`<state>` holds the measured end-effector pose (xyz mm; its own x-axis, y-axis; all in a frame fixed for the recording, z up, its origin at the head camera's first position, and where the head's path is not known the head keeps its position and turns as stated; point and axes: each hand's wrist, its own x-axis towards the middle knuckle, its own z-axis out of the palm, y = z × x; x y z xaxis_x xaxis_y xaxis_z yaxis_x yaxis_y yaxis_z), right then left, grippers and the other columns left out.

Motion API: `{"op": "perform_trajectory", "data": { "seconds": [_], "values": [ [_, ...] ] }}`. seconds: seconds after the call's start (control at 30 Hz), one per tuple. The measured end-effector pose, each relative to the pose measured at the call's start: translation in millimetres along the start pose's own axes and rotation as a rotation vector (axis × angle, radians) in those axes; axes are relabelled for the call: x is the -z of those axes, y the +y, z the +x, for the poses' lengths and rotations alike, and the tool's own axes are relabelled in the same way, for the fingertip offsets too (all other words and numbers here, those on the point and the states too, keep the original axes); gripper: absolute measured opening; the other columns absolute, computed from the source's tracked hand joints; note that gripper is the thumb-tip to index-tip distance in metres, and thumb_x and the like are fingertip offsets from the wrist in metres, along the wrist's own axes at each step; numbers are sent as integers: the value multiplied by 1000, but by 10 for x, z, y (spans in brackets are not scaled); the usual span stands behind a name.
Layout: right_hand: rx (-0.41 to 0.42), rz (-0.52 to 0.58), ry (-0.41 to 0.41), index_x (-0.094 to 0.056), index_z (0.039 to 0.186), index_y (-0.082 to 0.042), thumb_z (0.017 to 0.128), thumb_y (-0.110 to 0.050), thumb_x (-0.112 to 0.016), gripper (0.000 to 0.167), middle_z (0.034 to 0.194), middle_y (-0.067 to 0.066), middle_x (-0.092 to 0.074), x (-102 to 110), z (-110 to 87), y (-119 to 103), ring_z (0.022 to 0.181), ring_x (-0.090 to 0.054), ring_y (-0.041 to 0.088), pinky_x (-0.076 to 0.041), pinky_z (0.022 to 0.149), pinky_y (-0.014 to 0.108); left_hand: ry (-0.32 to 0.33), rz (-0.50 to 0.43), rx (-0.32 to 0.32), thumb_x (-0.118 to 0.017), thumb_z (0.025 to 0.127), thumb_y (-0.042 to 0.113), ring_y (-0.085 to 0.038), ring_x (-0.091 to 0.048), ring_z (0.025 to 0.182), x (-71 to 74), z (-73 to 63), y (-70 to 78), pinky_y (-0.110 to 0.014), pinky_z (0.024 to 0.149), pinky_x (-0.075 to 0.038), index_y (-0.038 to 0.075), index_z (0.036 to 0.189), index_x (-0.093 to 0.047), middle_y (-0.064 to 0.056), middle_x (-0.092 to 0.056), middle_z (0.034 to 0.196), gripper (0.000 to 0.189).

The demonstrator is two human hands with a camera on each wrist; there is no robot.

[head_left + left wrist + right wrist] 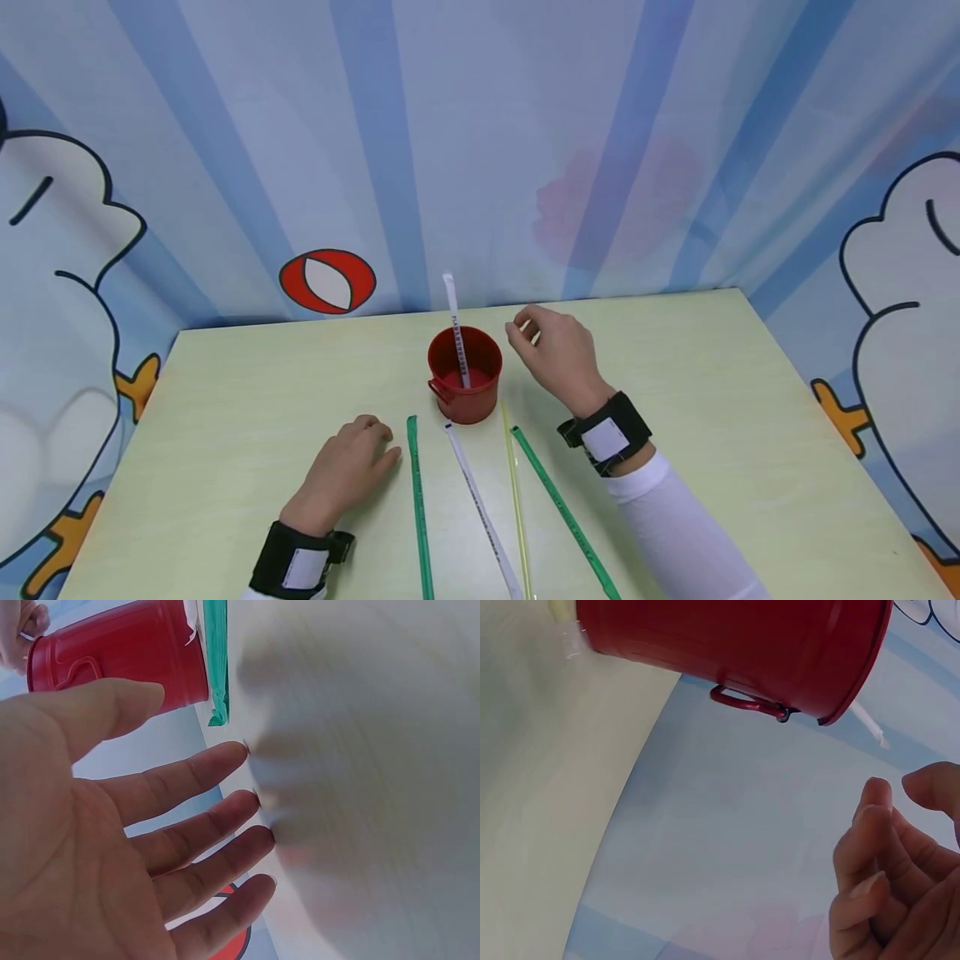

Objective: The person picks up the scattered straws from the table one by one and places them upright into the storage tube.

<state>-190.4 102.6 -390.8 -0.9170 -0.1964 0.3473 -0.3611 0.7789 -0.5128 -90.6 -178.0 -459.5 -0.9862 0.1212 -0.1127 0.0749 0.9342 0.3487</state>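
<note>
A small red bucket (468, 404) with side handles stands near the back middle of the table. One white wrapped straw (453, 317) with printing leans upright in it. My right hand (557, 354) hovers just right of the bucket's rim, its fingers loosely bent and holding nothing. In the right wrist view, thumb and fingertips (876, 791) are apart. My left hand (347, 467) rests fingertips on the table, palm hollow, fingers spread, beside a green wrapped straw (420, 508). Further right lie another white wrapped straw (483, 512), a yellow straw (517, 500) and a second green wrapped straw (566, 508).
The pale table (720, 400) ends at a blue striped curtain (487, 150) behind the bucket. Printed cartoon figures flank the table on both sides. A black band with a white label sits on each wrist.
</note>
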Motion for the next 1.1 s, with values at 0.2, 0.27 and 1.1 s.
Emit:
{"op": "perform_trajectory", "data": {
  "seconds": [0.2,0.27,1.1],
  "values": [
    [-49,-50,-52,-72,95,-9,97,-25,-64,18,78,4,-71,7,-142,176,62,-58,15,-45,55,29,-9,7,0,-72,94,25,-34,-63,109,-2,9,7,-51,96,-53,3,112,-71,-19,-64,125,28],
    [-82,-62,-75,-72,96,-8,97,-24,-64,17,79,4,-70,1,-202,253,60,-55,15,-43,54,28,-12,9,-1,-72,94,25,-33,-63,108,2,11,12,-51,96,-53,3,112,-71,-19,-64,125,28],
    [-271,-151,-467,-67,91,-5,95,-17,-67,12,74,3,-63,-47,-726,679,64,-53,16,-42,57,29,-4,29,6,-72,94,26,-30,-62,97,-24,13,101,-48,89,-55,5,108,-73,-17,-66,116,25]
  ]
}}
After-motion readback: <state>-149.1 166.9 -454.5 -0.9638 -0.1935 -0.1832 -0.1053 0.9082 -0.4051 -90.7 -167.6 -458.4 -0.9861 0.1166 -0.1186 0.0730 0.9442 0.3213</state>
